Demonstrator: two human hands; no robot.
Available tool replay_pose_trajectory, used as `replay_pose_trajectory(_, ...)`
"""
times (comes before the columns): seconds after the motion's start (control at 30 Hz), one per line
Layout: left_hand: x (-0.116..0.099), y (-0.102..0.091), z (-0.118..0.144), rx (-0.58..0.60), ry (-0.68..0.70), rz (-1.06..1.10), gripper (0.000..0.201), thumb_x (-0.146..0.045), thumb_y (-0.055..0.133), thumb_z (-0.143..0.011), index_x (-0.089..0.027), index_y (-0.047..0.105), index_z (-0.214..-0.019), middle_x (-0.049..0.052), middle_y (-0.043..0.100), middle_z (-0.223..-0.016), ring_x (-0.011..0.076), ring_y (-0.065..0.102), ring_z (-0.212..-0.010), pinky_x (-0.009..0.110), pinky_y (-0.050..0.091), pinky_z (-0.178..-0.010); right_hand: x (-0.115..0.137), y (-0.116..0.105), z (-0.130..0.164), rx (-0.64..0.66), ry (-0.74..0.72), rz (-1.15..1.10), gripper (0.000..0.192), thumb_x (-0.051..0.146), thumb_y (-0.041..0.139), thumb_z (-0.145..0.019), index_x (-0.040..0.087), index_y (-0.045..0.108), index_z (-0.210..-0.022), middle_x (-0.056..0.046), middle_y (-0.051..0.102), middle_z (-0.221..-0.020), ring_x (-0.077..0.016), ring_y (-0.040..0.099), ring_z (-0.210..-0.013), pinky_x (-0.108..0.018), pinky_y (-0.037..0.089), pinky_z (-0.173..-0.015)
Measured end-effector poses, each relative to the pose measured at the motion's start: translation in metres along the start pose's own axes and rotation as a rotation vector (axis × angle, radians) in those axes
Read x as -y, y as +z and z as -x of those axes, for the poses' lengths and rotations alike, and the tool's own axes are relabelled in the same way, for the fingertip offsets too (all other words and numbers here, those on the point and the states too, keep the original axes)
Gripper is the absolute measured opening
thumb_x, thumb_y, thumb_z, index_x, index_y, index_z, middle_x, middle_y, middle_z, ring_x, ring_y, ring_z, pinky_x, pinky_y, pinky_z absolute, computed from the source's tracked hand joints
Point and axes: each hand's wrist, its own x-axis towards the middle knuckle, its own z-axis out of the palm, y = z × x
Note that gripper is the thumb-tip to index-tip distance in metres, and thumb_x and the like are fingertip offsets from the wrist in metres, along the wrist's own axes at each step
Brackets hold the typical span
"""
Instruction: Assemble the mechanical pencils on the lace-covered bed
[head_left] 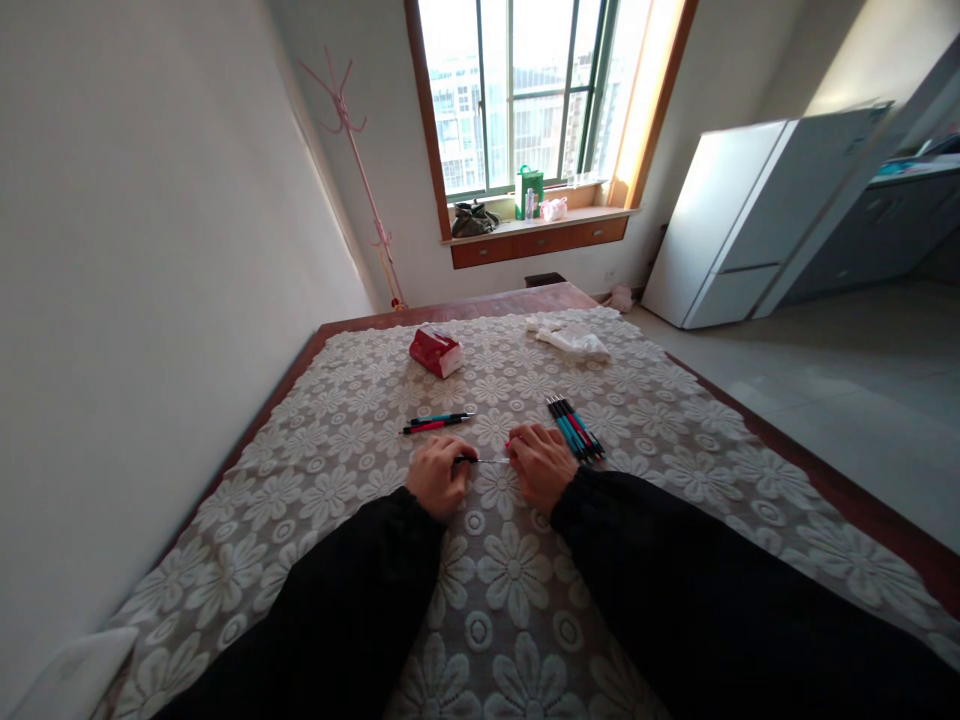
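Note:
My left hand [441, 475] is closed on a black pen part [466, 459]. A thin, pale rod [493, 461], perhaps the pen's refill, runs from it across the gap to my right hand [538, 465]. The fingers of that hand are pinched round something with a bit of pinkish red showing at the fingertips; most of it is hidden. Two pens [437, 423], one blue and black, one red and black, lie just beyond my left hand. Beside my right hand is a row of several blue, red and black pens [574, 425], partly covered by the hand.
A floral lace cloth [330, 490] covers the table. Farther back lie a red tissue pack [435, 352] and a crumpled white plastic bag [574, 342]. A wall [150, 250] borders the left side; a white fridge [720, 220] stands at the right, beyond the table.

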Motion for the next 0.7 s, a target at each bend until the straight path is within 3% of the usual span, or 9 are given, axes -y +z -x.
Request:
replay_pose_trajectory(0.37,0.006,0.006,0.000,0.008,0.164,0.051,0.022,-0.010,0.061,-0.084,-0.023,0.072,-0.098,0.004,0.073,-0.099,0.0252,0.061,-0.102,0.041,0.048,-0.093,-0.003,0.004,0.000,-0.055,-0.110,-0.032,0.003,0.016,0.061,-0.091,0.019,0.063,-0.093,-0.006,0.066,-0.108,-0.0223,0.053,-0.103,-0.037,0.035,-0.087)
replay_pose_trajectory(0.57,0.005,0.009,0.002,0.054,0.335,0.143,0.016,-0.018,0.057,-0.093,-0.023,0.069,-0.102,0.004,0.074,-0.101,0.0225,0.062,-0.098,0.038,0.049,-0.090,-0.008,0.011,-0.002,-0.052,-0.268,-0.117,0.006,0.020,0.061,-0.095,0.020,0.062,-0.089,-0.003,0.067,-0.089,-0.0193,0.055,-0.088,-0.033,0.037,-0.080)
replay_pose_trajectory(0.7,0.006,0.010,0.003,0.067,0.357,0.158,0.021,-0.018,0.056,-0.093,-0.023,0.067,-0.110,0.005,0.072,-0.102,0.0221,0.063,-0.097,0.037,0.050,-0.088,-0.009,0.013,-0.001,-0.063,-0.243,-0.217,0.010,0.022,0.069,-0.092,0.020,0.059,-0.092,-0.002,0.067,-0.084,-0.0181,0.057,-0.083,-0.030,0.040,-0.078)
